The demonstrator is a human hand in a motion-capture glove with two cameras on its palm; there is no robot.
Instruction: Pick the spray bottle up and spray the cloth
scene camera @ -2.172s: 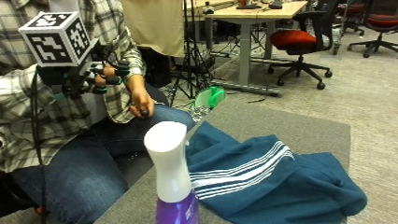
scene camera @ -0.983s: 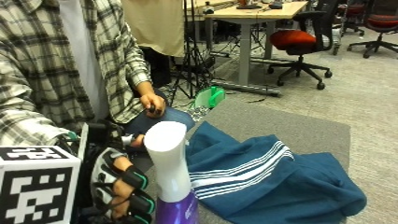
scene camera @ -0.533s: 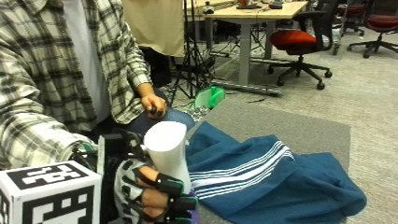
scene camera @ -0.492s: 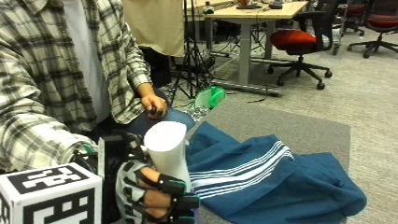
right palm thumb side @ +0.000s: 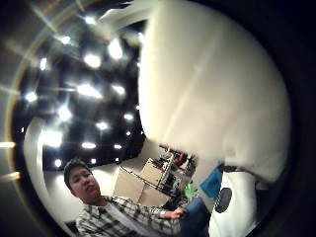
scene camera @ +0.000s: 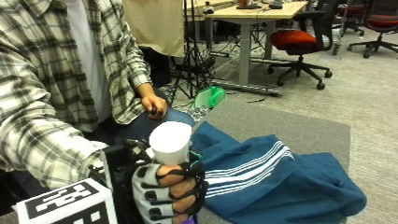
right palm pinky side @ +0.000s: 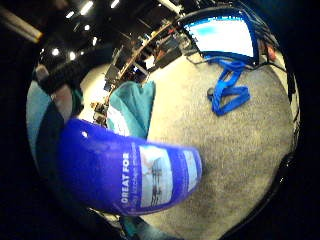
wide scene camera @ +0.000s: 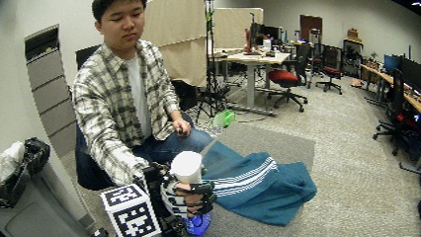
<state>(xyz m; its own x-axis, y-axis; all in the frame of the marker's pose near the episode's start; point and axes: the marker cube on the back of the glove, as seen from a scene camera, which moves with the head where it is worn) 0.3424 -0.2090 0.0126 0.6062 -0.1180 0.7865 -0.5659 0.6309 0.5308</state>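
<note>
The gloved right hand [scene camera: 171,193] is at the near left corner of the grey table [scene camera: 292,128], its fingers [scene camera: 180,189] curled round the neck of the spray bottle [scene camera: 170,142], just under the white head. The bottle stands upright; its blue body [right palm pinky side: 130,172] fills much of the little finger side palm view, and in the wide outside view its blue base [wide scene camera: 196,223] appears to sit on or just above the tabletop, though the contact cannot be made out. Just right of the bottle lies the teal cloth [scene camera: 280,179] with white stripes, crumpled across the table and touching or nearly touching the gloved hand. Behind the bottle, the person's bare left hand [scene camera: 153,106] rests on their thigh with fingers loosely curled. Right of that hand, beyond the cloth, a green-capped object [scene camera: 209,97] sits at the table's far edge.
</note>
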